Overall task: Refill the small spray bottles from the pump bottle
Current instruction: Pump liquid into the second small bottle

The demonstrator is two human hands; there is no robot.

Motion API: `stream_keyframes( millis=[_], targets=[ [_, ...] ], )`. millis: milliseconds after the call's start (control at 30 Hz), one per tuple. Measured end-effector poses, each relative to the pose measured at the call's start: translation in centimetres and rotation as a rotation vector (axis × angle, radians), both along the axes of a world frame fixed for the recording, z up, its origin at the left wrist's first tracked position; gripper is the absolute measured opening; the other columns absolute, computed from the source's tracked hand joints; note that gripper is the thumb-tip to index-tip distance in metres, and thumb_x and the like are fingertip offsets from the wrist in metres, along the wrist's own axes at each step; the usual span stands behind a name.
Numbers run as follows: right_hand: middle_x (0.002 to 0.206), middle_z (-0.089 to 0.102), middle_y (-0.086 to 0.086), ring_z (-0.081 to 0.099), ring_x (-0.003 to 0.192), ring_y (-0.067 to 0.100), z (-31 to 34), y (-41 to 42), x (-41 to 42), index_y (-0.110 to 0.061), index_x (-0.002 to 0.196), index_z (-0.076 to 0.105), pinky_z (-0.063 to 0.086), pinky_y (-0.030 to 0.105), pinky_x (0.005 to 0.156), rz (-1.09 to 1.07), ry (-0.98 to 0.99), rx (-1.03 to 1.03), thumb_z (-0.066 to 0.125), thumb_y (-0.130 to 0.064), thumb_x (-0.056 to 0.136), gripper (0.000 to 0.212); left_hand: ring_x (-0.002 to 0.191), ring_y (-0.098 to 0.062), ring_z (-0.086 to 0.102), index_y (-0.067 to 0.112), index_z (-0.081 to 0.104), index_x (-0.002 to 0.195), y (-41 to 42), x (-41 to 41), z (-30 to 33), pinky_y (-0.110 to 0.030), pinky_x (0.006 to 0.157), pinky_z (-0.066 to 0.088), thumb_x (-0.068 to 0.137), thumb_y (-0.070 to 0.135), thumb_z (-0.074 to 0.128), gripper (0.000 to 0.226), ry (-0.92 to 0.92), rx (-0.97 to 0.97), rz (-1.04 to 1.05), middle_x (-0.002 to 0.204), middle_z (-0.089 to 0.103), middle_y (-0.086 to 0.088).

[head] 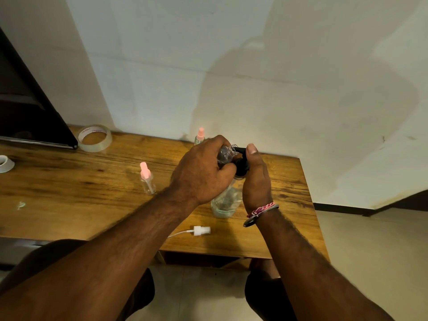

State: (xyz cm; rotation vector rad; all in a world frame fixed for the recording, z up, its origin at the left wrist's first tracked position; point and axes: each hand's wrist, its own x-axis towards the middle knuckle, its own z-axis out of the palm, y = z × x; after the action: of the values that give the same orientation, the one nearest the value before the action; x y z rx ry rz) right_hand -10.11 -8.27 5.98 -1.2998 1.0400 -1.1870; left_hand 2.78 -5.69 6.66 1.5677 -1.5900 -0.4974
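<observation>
- Clear plastic small spray bottle (225,154), cap off, gripped in the left hand (199,172) with fingers curled round its body; held tilted, open neck at the black nozzle.
- Pump bottle (225,200), clear with a black pump head (242,165), standing on the table (69,193) near its right end; liquid level hard to judge, apparently low. The right hand (256,179) wraps the pump head, thumb on top.
- Handling: the small bottle likely light, thin-walled and slippery if wet, best held at mid-body, not squeezed. The pump bottle looks top-heavy under pressing; steady it at the neck.
- White sprayer cap (202,230) with dip tube, lying on the table near the front edge.
- Two more spray bottles with pink caps: one (147,179) upright left of the hands, one (199,136) by the wall, partly hidden.
- Wooden table, grained, warm brown; two tape rolls (95,138) (5,163) at its far left.
- Pale plaster wall, tiled floor below.
</observation>
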Motion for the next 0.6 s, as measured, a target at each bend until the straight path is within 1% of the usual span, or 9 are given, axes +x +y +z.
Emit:
stream_keyframes(
  millis=[67,167,233,300,367,400,500,600],
  targets=[
    [0.077,0.076,-0.010,0.069,0.078,0.000,0.23,0.14,0.13,-0.019,0.088,0.074,0.052,0.014,0.068,-0.031,0.011,0.004,0.041,-0.035,0.104,0.040,0.080,-0.011,0.063,0.025,0.063,0.108,0.08,0.01,-0.12,-0.029,0.063,0.052,0.080,0.034,0.063,0.030,-0.007,0.005,0.005,0.092,0.067,0.008],
    [0.066,0.071,-0.016,0.063,0.065,-0.007,0.28,0.23,0.08,-0.017,0.080,0.069,0.048,0.011,0.061,-0.069,0.015,0.002,0.044,-0.025,0.106,0.037,0.081,-0.012,0.063,0.024,0.063,0.110,0.16,0.02,-0.24,-0.028,0.064,0.050,0.083,0.028,0.067,0.028,-0.019,0.013,0.005,0.094,0.067,0.007],
    [0.061,0.067,-0.022,0.060,0.060,-0.010,0.35,0.23,0.03,-0.018,0.075,0.064,0.046,0.009,0.058,-0.093,0.019,-0.002,0.043,-0.015,0.108,0.040,0.081,-0.012,0.063,0.024,0.063,0.109,0.19,0.00,-0.26,-0.027,0.063,0.048,0.083,0.028,0.067,0.027,-0.017,0.015,0.013,0.094,0.067,0.008],
    [0.060,0.065,-0.025,0.058,0.059,-0.011,0.16,0.10,-0.07,-0.019,0.072,0.062,0.044,0.008,0.057,-0.103,0.015,-0.005,0.042,-0.011,0.108,0.041,0.081,-0.012,0.063,0.025,0.063,0.108,0.18,-0.02,-0.28,-0.028,0.064,0.049,0.081,0.030,0.065,0.028,-0.014,0.016,0.014,0.093,0.066,0.009],
    [0.059,0.065,-0.023,0.058,0.059,-0.010,0.17,0.02,-0.05,-0.018,0.072,0.062,0.044,0.008,0.057,-0.104,0.013,-0.008,0.043,-0.011,0.108,0.042,0.082,-0.012,0.063,0.025,0.064,0.109,0.15,-0.04,-0.32,-0.031,0.065,0.053,0.081,0.030,0.065,0.028,-0.013,0.023,0.013,0.094,0.067,0.008],
    [0.060,0.065,-0.020,0.058,0.060,-0.008,0.31,0.07,0.02,-0.017,0.073,0.063,0.045,0.009,0.057,-0.095,0.015,-0.016,0.044,-0.014,0.108,0.041,0.083,-0.012,0.064,0.024,0.064,0.111,0.15,-0.04,-0.34,-0.033,0.067,0.056,0.082,0.030,0.066,0.030,-0.014,0.027,0.014,0.096,0.068,0.008],
    [0.067,0.068,-0.012,0.062,0.066,-0.001,0.10,0.10,0.14,-0.014,0.079,0.070,0.048,0.014,0.059,-0.075,0.004,-0.042,0.045,-0.032,0.100,0.037,0.084,-0.013,0.065,0.024,0.064,0.114,0.15,-0.10,-0.33,-0.033,0.068,0.057,0.082,0.030,0.066,0.032,-0.008,0.028,0.025,0.099,0.069,0.007],
    [0.081,0.074,-0.003,0.069,0.077,0.002,-0.18,0.27,0.27,-0.004,0.094,0.075,0.052,0.014,0.066,-0.046,-0.024,-0.034,0.041,-0.040,0.099,0.050,0.082,-0.013,0.066,0.023,0.064,0.110,0.12,-0.09,-0.14,-0.030,0.065,0.054,0.085,0.024,0.070,0.027,0.029,0.015,0.025,0.096,0.069,0.005]
  ],
)
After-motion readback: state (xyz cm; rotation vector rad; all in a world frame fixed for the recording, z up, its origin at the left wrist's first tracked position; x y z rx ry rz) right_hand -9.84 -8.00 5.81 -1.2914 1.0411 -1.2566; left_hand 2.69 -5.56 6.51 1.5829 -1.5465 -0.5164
